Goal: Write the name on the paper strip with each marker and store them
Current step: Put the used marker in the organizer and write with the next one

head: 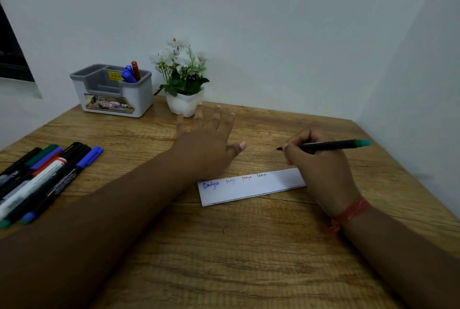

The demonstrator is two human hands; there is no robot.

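Right hand: the right hand grips a green-ended marker, its tip just beyond the paper strip's right end.
Left hand: the left hand hovers with fingers spread wide, a green cap barely showing beneath it.
Paper strip: the paper strip lies centre-table with four names written.
Markers: loose markers lie near left; three stored markers stand in the far-left organizer.

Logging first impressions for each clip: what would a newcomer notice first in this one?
Probably the white paper strip at the centre of the wooden desk, with a name written on it four times in different colours. Just right of it, the right hand grips an uncapped green marker, while the left hand is spread open above the desk. A row of markers lies at the left edge, and three more stand in the grey organiser by the wall.
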